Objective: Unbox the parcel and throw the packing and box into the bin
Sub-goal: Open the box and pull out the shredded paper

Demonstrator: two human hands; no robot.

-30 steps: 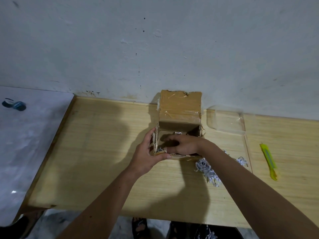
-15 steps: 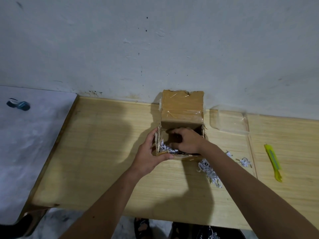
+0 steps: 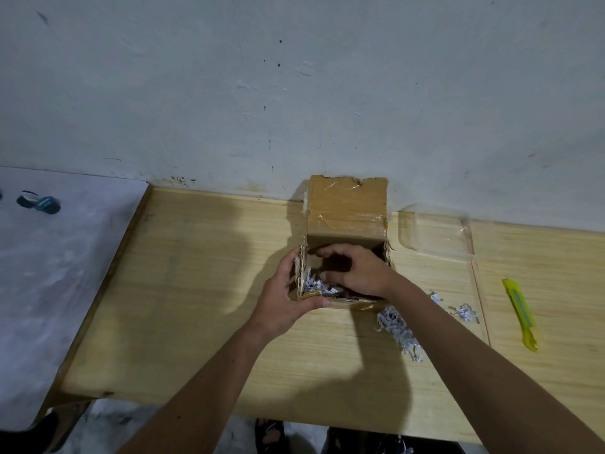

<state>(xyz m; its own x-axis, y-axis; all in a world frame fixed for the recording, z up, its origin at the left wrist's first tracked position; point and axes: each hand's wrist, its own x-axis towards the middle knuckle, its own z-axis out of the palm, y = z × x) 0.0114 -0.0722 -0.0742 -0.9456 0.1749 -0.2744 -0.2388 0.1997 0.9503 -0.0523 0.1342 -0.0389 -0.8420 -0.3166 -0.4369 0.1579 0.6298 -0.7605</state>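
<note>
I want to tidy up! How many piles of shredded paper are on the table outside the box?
2: a bigger pile of shredded paper near the box, and a smaller pile toward the yellow cutter. More sits inside the box, partly hidden.

Brown cardboard box [image 3: 347,204] w/ tape, flap up – open on table, shredded paper [image 3: 316,286] inside, more beside.

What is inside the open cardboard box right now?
Shredded paper lies in the cardboard box, with the right hand reaching in. Anything beneath the hand is hidden.
</note>
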